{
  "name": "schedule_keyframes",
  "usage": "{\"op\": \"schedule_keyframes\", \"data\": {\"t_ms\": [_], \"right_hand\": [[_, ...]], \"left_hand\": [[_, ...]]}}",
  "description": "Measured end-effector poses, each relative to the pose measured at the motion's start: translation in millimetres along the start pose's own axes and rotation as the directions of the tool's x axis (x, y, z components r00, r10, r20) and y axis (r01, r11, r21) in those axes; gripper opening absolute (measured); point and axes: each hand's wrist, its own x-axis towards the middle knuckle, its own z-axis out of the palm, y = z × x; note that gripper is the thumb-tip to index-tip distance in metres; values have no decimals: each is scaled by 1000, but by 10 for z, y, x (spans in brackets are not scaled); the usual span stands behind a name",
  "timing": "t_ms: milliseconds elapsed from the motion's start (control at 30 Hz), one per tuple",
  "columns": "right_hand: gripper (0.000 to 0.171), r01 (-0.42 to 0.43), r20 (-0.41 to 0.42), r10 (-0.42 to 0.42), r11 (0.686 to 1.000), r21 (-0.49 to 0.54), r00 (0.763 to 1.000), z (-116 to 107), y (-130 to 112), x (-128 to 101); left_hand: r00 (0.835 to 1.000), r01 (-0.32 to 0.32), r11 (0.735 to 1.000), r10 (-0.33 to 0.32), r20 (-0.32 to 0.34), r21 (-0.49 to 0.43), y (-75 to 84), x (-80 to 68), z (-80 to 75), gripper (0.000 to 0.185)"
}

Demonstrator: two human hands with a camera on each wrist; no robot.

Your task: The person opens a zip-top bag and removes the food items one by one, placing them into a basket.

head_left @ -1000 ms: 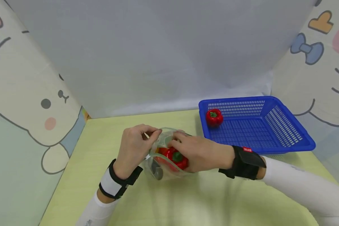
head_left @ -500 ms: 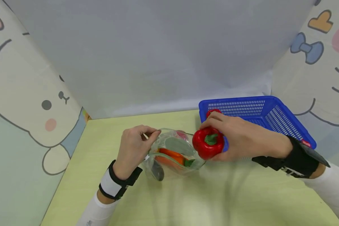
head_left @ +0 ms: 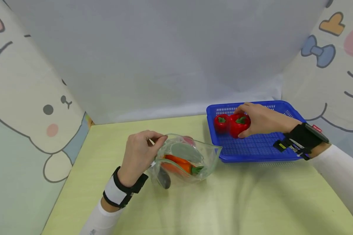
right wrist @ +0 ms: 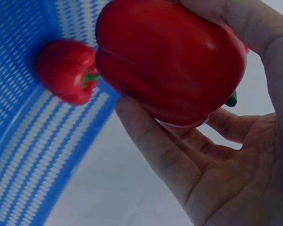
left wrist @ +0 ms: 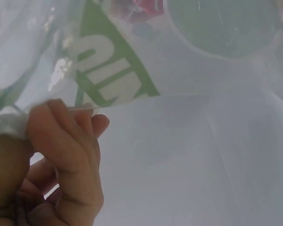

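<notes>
Near the perforated blue basket's (head_left: 261, 147) left edge, one glossy, lobed pepper (head_left: 238, 126) of two is held in the right grip (head_left: 263, 119); one filmy bag (head_left: 209, 156) is pinched by the left grip (head_left: 142, 150)

Two red peppers (head_left: 238, 126) (head_left: 221, 124), one basket (head_left: 264, 147), one bag (head_left: 207, 153)

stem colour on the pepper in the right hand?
Green. The stem of that red pepper shows best in the head view.

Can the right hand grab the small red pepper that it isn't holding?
Probably not just now: the right hand is full, gripping the bigger pepper. The small pepper is close by in the basket, though, with its top looking uncovered.
</notes>
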Motion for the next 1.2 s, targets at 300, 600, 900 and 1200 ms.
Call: {"op": "schedule_keyframes", "data": {"t_ms": [300,600,900,1200], "right_hand": [[77,-89,39,89,996,-2,995,175,526,313],[75,-169,51,171,984,-51,984,378,935,560],[78,-166,62,171,983,-81,983,545,1004,643],[82,-142,41,144,989,-52,989,321,869,488]], "left_hand": [[1000,12,1000,-12,4,-2,0,1,11,8],[1000,2,1000,-2,0,-8,5,16,23,6],[1000,5,1000,-5,1,-8,15,22,28,6],[1000,-15,1000,15,-9,2,3,27,31,7]]}}
